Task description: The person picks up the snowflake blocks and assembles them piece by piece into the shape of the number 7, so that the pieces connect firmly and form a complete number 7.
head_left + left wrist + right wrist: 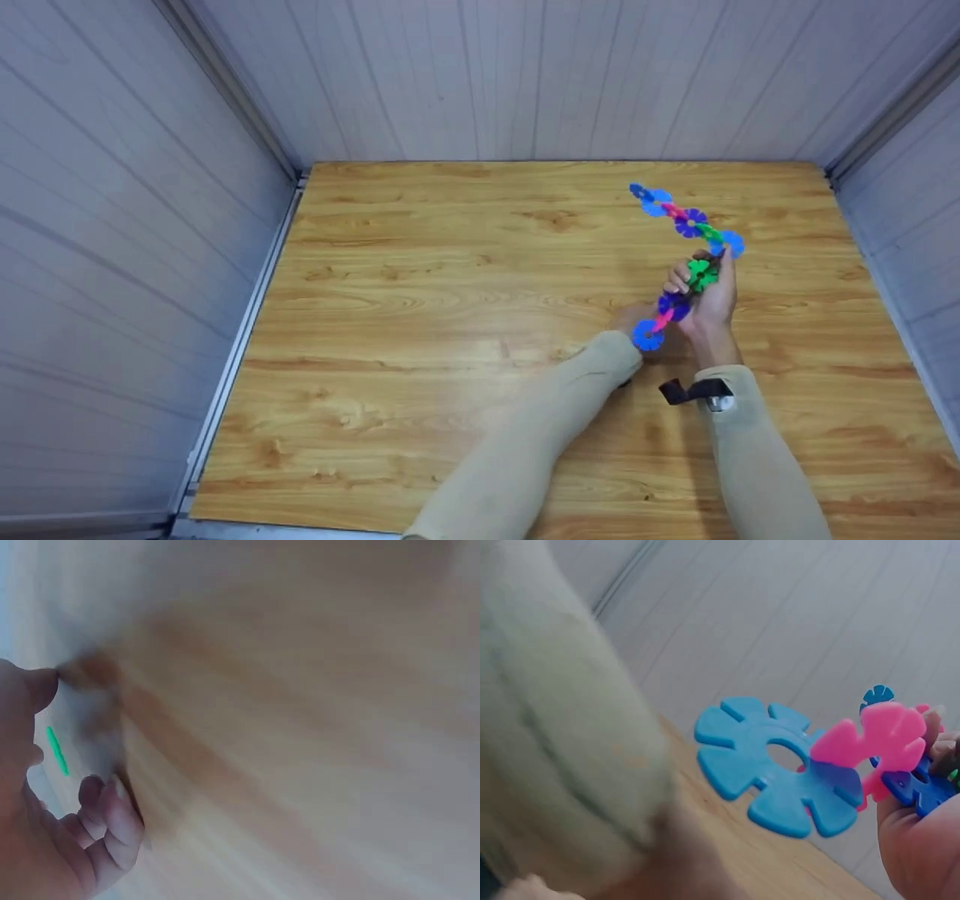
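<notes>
My right hand (712, 304) grips a chain of interlocking flower-shaped plastic discs (691, 225) around its middle, raised above the table. Blue, purple, pink and green pieces make up the chain; one end extends up and left, the other hangs toward the left forearm. In the right wrist view, a blue disc (731, 746) slotted into a pink disc (900, 735) sticks out from the hand. My left hand (45, 847) is low by the tabletop, thumb apart from bent fingers, with nothing visible between them. A thin green piece (57, 751) shows beyond it. From the head, the left sleeve and chain partly hide this hand.
The wooden tabletop (420, 300) is enclosed by pale panels at the back (495, 82), left and right. A metal frame edge (232, 352) runs along the left side. A black strap (694, 390) sticks out from the right wrist.
</notes>
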Motion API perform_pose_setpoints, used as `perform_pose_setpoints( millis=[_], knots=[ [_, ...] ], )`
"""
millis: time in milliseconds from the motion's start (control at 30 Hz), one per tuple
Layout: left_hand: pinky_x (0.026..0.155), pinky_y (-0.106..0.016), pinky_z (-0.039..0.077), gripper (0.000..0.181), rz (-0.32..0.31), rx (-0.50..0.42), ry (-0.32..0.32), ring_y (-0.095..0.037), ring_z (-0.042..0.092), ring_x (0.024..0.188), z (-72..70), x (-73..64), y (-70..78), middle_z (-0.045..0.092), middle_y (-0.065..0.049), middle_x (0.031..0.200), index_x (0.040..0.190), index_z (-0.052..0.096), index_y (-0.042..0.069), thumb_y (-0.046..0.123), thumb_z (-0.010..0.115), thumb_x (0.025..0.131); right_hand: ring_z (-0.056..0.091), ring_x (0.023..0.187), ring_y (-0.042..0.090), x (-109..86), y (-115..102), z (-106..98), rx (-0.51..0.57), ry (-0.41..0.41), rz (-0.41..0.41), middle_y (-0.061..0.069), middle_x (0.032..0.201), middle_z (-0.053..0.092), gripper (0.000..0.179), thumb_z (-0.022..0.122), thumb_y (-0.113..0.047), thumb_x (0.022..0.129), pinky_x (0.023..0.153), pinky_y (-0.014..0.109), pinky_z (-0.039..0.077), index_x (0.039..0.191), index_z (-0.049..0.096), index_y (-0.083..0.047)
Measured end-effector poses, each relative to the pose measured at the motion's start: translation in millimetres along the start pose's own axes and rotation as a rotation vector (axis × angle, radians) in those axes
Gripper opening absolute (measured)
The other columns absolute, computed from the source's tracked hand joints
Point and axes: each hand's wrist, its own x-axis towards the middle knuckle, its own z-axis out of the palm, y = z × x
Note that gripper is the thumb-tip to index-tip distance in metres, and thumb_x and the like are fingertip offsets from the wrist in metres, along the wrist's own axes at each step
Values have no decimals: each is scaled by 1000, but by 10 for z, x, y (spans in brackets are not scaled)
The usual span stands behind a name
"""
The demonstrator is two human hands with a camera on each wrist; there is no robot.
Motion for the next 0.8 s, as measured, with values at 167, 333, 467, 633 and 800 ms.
perform_pose_setpoints(
  millis=[167, 333, 467, 633, 800],
  knots=[
    [43, -20, 35, 30, 74, 576, 56, -2, 38, 50, 725, 624, 31, 45, 17, 62, 70, 47, 29, 19, 48, 98, 34, 49, 18, -12, -64, -5, -4, 8, 17, 8, 61, 42, 49, 37, -48, 106, 44, 27, 40, 90, 53, -4],
    [48, -16, 39, 17, 120, 472, -41, 2, 45, 55, -526, -322, 237, 53, 17, 69, 91, 57, 30, 26, 45, 102, 33, 49, 17, 15, -74, -9, -16, 21, 17, 8, 61, 42, 49, 37, -48, 106, 44, 26, 40, 90, 53, -4],
    [56, -20, 46, 32, 210, 338, 29, -2, 53, 66, -633, -633, 69, 61, 14, 89, 131, 54, 27, 36, 50, 100, 34, 49, 17, 32, -70, 10, -8, 32, 3, 8, 61, 43, 50, 36, -48, 106, 44, 26, 39, 91, 52, -4],
    [50, -25, 48, 33, 323, 506, 108, -8, 58, 73, -974, -1393, -197, 55, 7, 135, 129, 62, 25, 39, 46, 103, 35, 48, 17, 71, 10, 50, 13, 30, 5, 7, 59, 40, 50, 37, -48, 106, 44, 26, 38, 88, 53, -4],
    [47, -27, 49, 24, 325, 505, 196, -13, 60, 74, -1063, -1907, -620, 60, 0, 118, 109, 73, 18, 21, 52, 99, 34, 46, 15, 137, 217, 140, -10, 7, 19, 4, 58, 38, 49, 37, -47, 106, 43, 24, 36, 87, 53, -5]
  ],
)
